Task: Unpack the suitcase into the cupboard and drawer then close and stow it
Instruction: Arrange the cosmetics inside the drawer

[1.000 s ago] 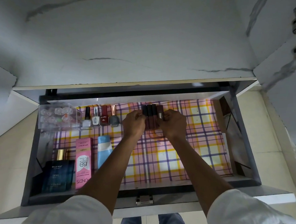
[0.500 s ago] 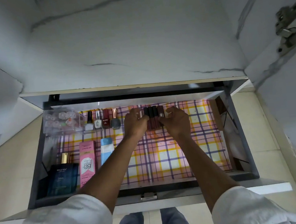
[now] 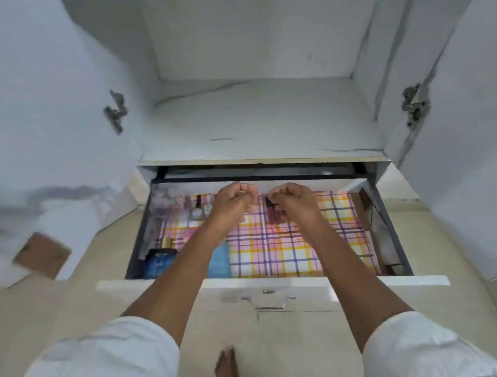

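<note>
- Left cupboard door [image 3: 26, 98] stands open, a metal hinge [image 3: 115, 110] on its inner edge and a brown patch [image 3: 42, 260] near its lower corner.
- Cupboard [image 3: 251, 111] shelf above the drawer is white with thin dark cracks.
- Drawer [image 3: 282, 286] is pulled out below the shelf; its floor is lined with a checked liner [image 3: 293, 245] in pink, yellow and purple.
- Clear box [image 3: 167, 200] sits in the drawer's far left corner, blurred.
- Blue box [image 3: 160, 260] lies at the near left corner, a gold cap just behind it.
- Small bottles [image 3: 198, 207] stand along the far edge, just right of the clear box; blur hides the count.
- Light blue tube [image 3: 219, 260] lies near the front edge, partly under the left forearm.
- Left hand [image 3: 232, 200] hangs over the far edge, fingers curled in; it is clenched, with nothing visible in it.
- Dark tubes [image 3: 272, 213] stand on the liner at the far edge, between the two hands, low in the gap.
- Right hand [image 3: 293, 202] has curled fingers; whether they pinch the black cap of the tubes I cannot tell.
- Right cupboard door [image 3: 465, 134] stands open, with a hinge [image 3: 413, 106] on its inner edge.
- A bare foot [image 3: 226, 370] rests on the floor below the drawer front.
</note>
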